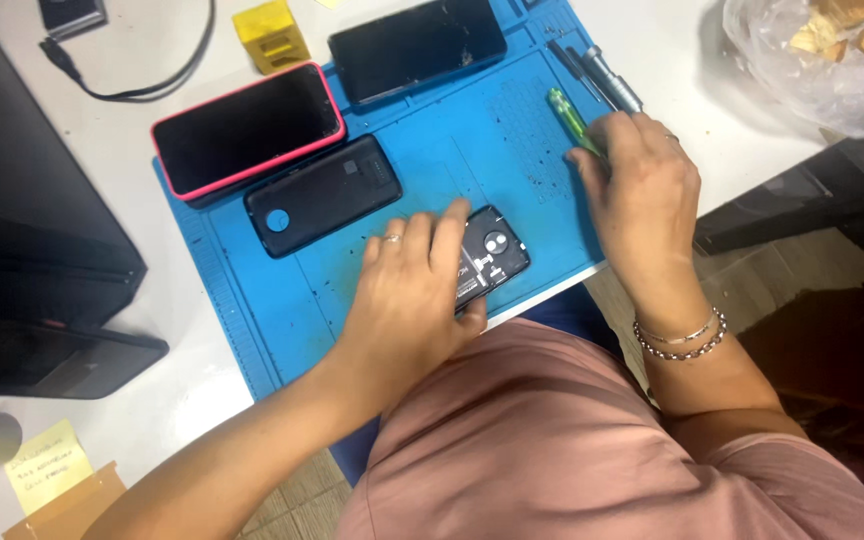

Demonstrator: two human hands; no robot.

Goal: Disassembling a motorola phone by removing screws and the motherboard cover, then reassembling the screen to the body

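My left hand [407, 290] rests flat on an opened black phone [494, 256] that lies back-side up near the front edge of a blue work mat [432, 150]. Its fingers cover the phone's left half. My right hand [642, 185] is curled around a green-handled tool [567, 115] at the mat's right side, with the tool's tip pointing away from me. A black back cover [322, 195] with a round camera hole lies just left of the opened phone.
A phone in a red case [247, 128] and a dark phone [417, 45] lie face up at the back of the mat. Dark slim tools [592, 70] sit at the mat's right edge. A yellow block [272, 35], a cable, a plastic bag [822, 60] and a black case surround it.
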